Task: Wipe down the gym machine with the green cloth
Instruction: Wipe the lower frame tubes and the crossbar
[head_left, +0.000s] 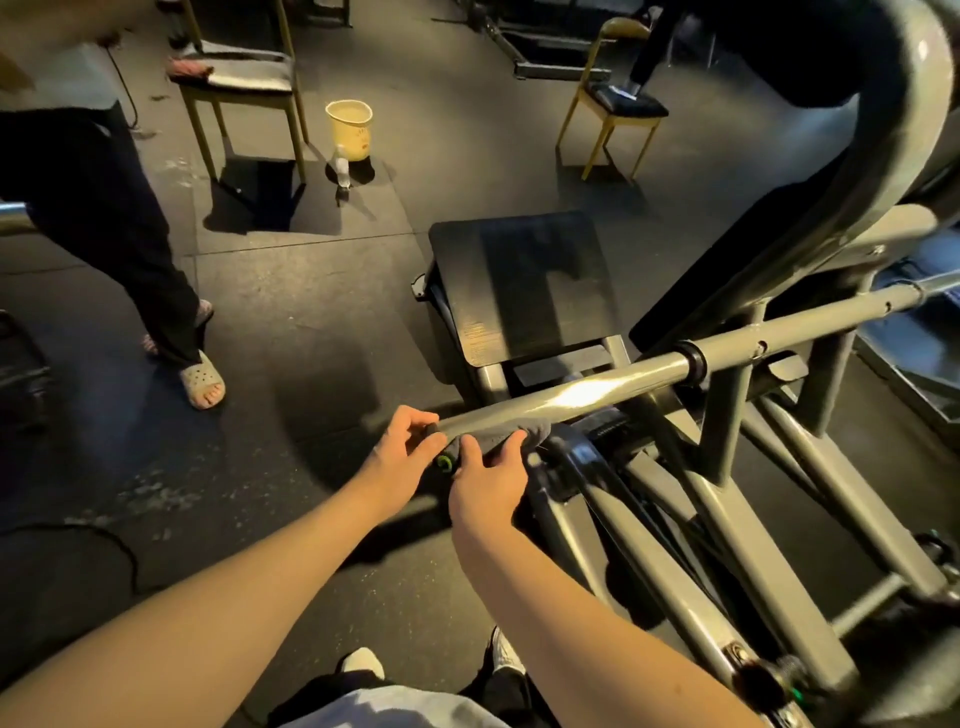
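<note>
Mid-wipe, lower centre: shiny grey bar is gripped by left hand, crumpled greyish cloth clutched by right hand; sliding up-right is likely needed next.

The gym machine is made of thick grey metal pipes. It has a flat black seat up at 12 o'clock. A long shiny bar sticks out of it and runs from 2 o'clock down to 8 o'clock. The cloth is bunched up under the bar, near the 8 o'clock end, and touches it. It looks grey in this dim light.
</note>
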